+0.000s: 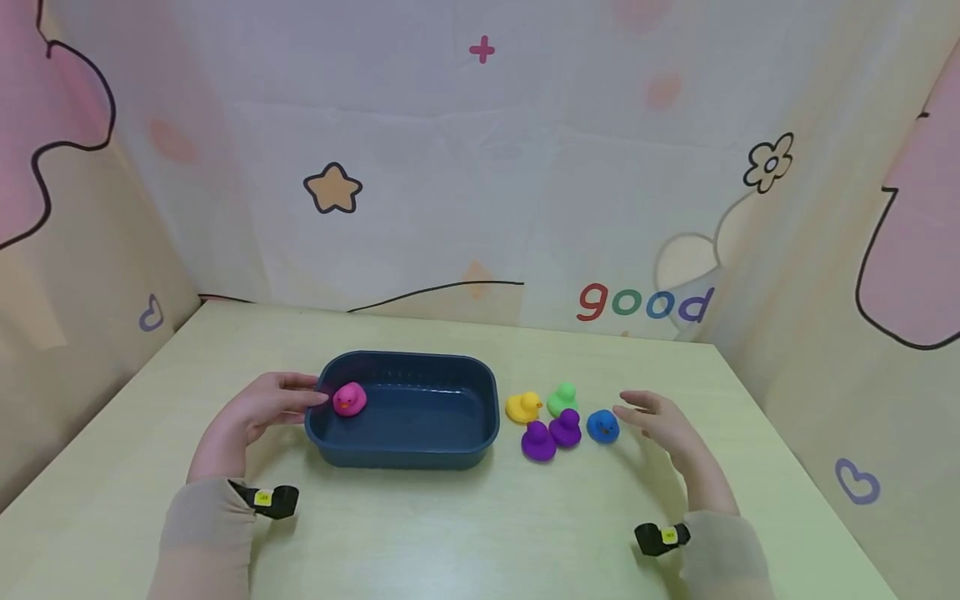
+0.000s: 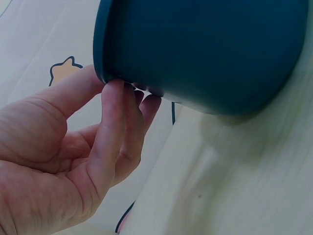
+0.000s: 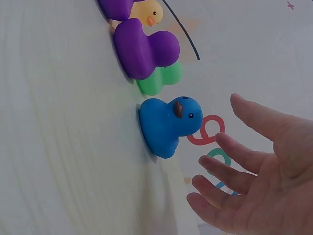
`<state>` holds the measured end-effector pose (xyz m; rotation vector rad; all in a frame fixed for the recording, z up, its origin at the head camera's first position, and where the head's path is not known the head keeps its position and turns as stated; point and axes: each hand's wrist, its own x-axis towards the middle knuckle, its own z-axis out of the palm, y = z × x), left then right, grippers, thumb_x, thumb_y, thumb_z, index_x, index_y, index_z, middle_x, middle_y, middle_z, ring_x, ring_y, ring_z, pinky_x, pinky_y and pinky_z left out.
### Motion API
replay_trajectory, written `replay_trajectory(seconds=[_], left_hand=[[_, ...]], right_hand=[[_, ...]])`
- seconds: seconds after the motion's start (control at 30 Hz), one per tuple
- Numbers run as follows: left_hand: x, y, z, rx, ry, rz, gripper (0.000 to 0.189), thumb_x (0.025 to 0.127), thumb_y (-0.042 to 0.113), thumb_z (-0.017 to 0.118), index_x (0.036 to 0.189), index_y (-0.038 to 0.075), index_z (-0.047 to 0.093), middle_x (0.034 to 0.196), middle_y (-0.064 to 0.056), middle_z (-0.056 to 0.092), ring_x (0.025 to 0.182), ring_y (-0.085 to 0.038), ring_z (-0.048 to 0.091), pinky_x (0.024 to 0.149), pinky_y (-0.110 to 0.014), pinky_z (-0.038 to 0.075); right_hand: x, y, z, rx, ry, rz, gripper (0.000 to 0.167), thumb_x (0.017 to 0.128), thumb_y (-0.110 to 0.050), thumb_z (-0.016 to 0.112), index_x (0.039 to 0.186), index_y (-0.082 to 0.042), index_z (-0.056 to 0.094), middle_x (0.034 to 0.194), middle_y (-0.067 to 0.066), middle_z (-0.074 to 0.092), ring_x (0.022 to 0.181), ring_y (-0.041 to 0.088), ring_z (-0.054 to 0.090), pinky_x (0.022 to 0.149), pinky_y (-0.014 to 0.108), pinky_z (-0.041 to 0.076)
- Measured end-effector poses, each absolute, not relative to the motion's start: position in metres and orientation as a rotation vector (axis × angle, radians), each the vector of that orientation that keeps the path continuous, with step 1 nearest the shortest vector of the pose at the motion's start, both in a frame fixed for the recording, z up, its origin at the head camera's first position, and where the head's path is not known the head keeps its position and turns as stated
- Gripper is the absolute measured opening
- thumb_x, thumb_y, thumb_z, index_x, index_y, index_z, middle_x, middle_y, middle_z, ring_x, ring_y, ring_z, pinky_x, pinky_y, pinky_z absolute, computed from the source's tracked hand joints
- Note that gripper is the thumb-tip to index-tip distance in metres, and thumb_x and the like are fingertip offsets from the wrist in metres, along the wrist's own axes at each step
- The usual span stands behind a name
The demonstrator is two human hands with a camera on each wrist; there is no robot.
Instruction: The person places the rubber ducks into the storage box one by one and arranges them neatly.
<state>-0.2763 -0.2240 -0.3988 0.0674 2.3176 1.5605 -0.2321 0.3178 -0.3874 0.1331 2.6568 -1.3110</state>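
So the left hand (image 1: 262, 408) is at the 9 o'clock end of a dark blue, rounded-rectangle, plastic-looking basin (image 1: 427, 412), pinching its rim: thumb at the edge, fingers tucked against the outer wall just below it. The basin sits upright on a pale wood-look table (image 1: 420, 533).

Inside it, over at 9 o'clock by that same end wall, there's a bright pink rubbery-looking toy duck (image 1: 349, 400).

The rest of the gang is outside, off the basin's 3 o'clock side. Closest to it is a yellow rubbery-looking toy duck (image 1: 522, 408). Use the more rightward of two purple rubbery-looking toy ducks (image 1: 566, 428) as the clock centre: its twin's at 8 o'clock, yellow's at 10, a light green rubbery-looking toy duck (image 1: 562, 402) is at 12, and a blue rubbery-looking toy duck with a brown beak (image 3: 166, 125) is at 3. Can't tell if the purple pair touch.

The right hand (image 1: 663, 423) is just beside the blue one, at its 3 o'clock, wide and relaxed with fingers spread, a small gap between fingertips and duck.

Behind everything at 12 o'clock is a pale printed cloth backdrop (image 1: 420, 233) with an orange star (image 1: 333, 189) and the word "good" (image 1: 645, 303) in coloured letters.
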Motion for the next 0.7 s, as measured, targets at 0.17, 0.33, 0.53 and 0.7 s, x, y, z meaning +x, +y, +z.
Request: replay_trajectory(seconds=[0.17, 0.33, 0.53, 0.7], left_hand=[[-0.276, -0.225, -0.400, 0.053, 2.322, 1.550, 0.071, 0.094, 0.029, 0.065, 0.145, -0.010, 0.034, 0.143, -0.031, 0.043, 0.102, -0.020, 0.064, 0.089, -0.031, 0.056], [-0.277, -0.225, -0.400, 0.055, 2.317, 1.560, 0.070, 0.094, 0.029, 0.065, 0.145, -0.009, 0.034, 0.143, -0.031, 0.043, 0.101, -0.019, 0.064, 0.088, -0.029, 0.056], [-0.276, -0.224, -0.400, 0.057, 2.309, 1.568, 0.069, 0.095, 0.028, 0.064, 0.144, -0.009, 0.035, 0.142, -0.031, 0.044, 0.097, -0.016, 0.064, 0.088, -0.029, 0.056], [-0.276, -0.224, -0.399, 0.065, 2.304, 1.579, 0.069, 0.094, 0.027, 0.065, 0.144, -0.010, 0.035, 0.141, -0.030, 0.046, 0.096, -0.017, 0.064, 0.088, -0.029, 0.056]], right_hand=[[-0.231, 0.316, -0.393, 0.208, 2.654, -1.368, 0.067, 0.102, -0.043, 0.047, 0.145, 0.007, 0.036, 0.149, 0.029, 0.036, 0.137, 0.044, 0.035, 0.111, 0.057, 0.035], [-0.230, 0.315, -0.397, 0.255, 2.655, -1.478, 0.063, 0.105, -0.042, 0.037, 0.139, 0.011, 0.041, 0.145, 0.031, 0.041, 0.135, 0.044, 0.036, 0.111, 0.056, 0.036], [-0.228, 0.315, -0.399, 0.253, 2.625, -1.502, 0.053, 0.107, -0.031, 0.034, 0.137, 0.012, 0.044, 0.143, 0.031, 0.043, 0.132, 0.044, 0.040, 0.109, 0.055, 0.037], [-0.227, 0.314, -0.400, 0.248, 2.633, -1.437, 0.049, 0.107, -0.028, 0.036, 0.132, 0.012, 0.049, 0.143, 0.031, 0.043, 0.131, 0.043, 0.041, 0.099, 0.041, 0.048]])
